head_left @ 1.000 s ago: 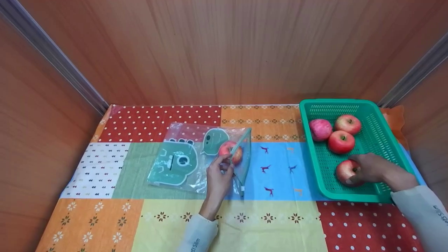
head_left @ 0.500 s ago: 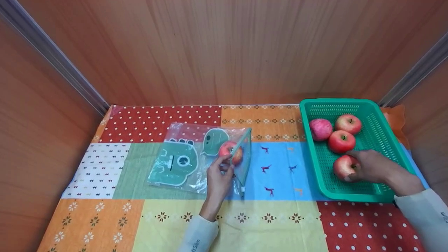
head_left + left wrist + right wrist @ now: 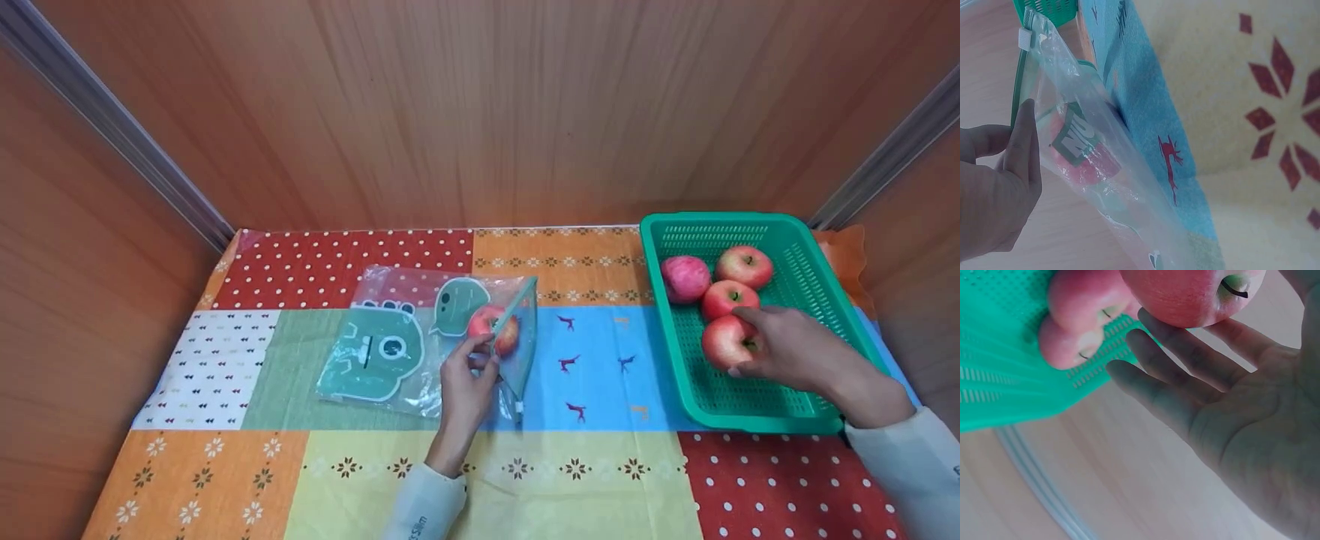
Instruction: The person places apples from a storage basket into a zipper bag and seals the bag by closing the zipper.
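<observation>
A clear zip bag (image 3: 420, 360) with green cartoon prints lies mid-table, one apple (image 3: 484, 321) inside near its mouth. My left hand (image 3: 469, 382) pinches the bag's green zip edge, lifting it so the mouth gapes to the right; the white slider (image 3: 1024, 39) shows in the left wrist view. Over the green basket (image 3: 679, 397), my right hand (image 3: 799, 349) grips an apple (image 3: 726, 343) between thumb and fingers. In the right wrist view that held apple (image 3: 1185, 295) shows its stem. Behind it in the basket sit two more apples (image 3: 744, 266) and a pink round fruit (image 3: 685, 279).
A patchwork cloth (image 3: 585, 480) covers the table. Wood-grain panels (image 3: 480, 112) stand at the back and both sides. The basket's raised rim stands between the right hand and the bag. An orange piece of cloth (image 3: 841, 259) lies behind the basket's right side.
My right hand has raised the apple from the basket's front and shifted it slightly left and away from me. The left hand and bag have stayed in place.
</observation>
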{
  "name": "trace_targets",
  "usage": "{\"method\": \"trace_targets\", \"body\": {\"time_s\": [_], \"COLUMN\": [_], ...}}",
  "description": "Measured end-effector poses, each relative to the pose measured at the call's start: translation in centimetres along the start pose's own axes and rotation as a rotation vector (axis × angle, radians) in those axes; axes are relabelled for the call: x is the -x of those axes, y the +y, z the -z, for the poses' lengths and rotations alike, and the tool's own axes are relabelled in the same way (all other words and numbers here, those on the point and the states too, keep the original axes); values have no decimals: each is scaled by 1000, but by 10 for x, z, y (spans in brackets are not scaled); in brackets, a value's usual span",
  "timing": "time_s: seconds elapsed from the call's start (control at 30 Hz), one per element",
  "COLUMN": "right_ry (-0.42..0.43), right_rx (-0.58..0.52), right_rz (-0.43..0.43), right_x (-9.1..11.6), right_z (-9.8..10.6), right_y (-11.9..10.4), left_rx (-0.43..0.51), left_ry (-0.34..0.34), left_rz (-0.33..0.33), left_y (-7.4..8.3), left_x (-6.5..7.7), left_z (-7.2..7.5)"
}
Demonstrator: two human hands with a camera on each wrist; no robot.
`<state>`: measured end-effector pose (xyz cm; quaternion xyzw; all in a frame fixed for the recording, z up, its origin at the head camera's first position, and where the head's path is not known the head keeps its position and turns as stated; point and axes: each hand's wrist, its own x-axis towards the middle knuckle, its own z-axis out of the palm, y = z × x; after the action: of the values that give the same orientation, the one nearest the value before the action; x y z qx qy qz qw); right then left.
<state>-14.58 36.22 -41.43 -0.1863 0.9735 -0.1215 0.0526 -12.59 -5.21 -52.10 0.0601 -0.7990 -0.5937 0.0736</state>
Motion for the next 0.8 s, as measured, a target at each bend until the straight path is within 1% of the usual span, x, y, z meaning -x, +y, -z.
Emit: {"method": "trace_targets", "body": {"time_s": [0.13, 0.43, 0.63, 0.8], "right_ry": [25, 133, 198, 229], "right_rx": [5, 23, 59, 95], "right_rz": [-3, 55, 75, 86], "right_x": [-1, -2, -3, -3], "right_z": [5, 8, 10, 11], "right_y": [-7, -22, -31, -43], "left_rx": [3, -6, 1, 11], "left_ry": [-6, -3, -1, -1], "left_rz": [6, 4, 3, 0], "left_y": [-1, -2, -2, -3], "left_x": [0, 0, -1, -1], "left_z": [0, -1, -1, -1]}}
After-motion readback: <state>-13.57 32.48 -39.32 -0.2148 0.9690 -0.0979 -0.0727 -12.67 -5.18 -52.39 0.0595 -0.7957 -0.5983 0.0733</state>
